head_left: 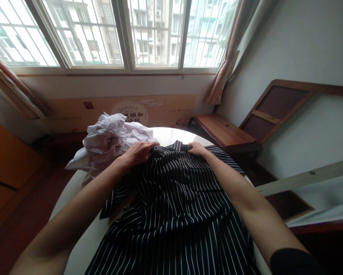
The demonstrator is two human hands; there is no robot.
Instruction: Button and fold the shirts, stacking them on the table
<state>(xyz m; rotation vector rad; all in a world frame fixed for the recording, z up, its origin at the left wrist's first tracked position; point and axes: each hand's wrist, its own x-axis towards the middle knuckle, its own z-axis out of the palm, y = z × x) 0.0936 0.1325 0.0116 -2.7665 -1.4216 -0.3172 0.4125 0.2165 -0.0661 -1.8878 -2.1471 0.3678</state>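
Note:
A black shirt with white stripes [182, 187] lies spread over a round white table [171, 133], its collar at the far side and its lower part toward me. My left hand [141, 151] is closed on the cloth left of the collar. On the collar's right, my right hand [197, 149] grips the shirt with fingers curled in. Wrinkles run across the upper part of the fabric. Just beyond my left hand sits a crumpled heap of white cloth [108, 137].
A barred window [128, 34] spans the far wall, above a printed panel [59, 110]. A wooden bench [224, 130] stands beyond the table at the right. An orange-brown cabinet [11, 164] is at the left. Curtains [221, 84] hang beside the window.

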